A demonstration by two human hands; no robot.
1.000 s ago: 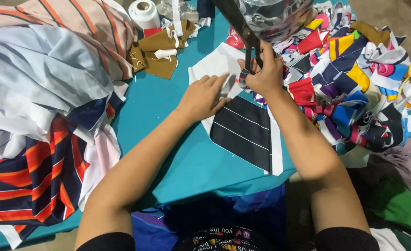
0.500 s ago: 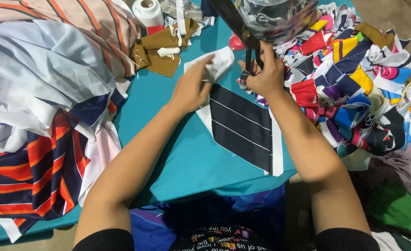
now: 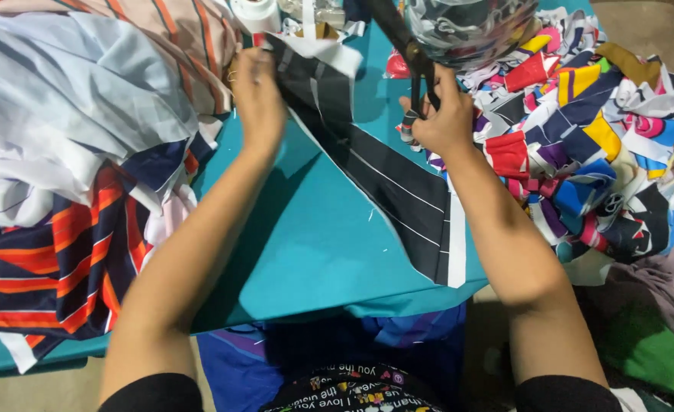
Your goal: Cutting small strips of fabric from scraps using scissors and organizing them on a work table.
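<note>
My left hand [image 3: 257,95] grips the far corner of a dark navy cloth with thin white stripes [image 3: 386,187] and holds it lifted off the teal table [image 3: 306,244]. The cloth stretches slantwise from that hand down to the table's near edge. My right hand [image 3: 440,114] is closed on the handles of black scissors [image 3: 402,42], whose blades point up and away, just right of the cloth's raised end.
A heap of striped orange, navy and pale blue fabric [image 3: 70,152] covers the left of the table. Many small coloured fabric scraps [image 3: 588,145] are piled on the right. A white tape roll [image 3: 257,11] and brown pieces lie at the far edge.
My left hand has moved left and away, pulling the striped cloth's folded corner open and lifting it. The cloth now lies stretched out long. The right hand with the scissors has barely shifted.
</note>
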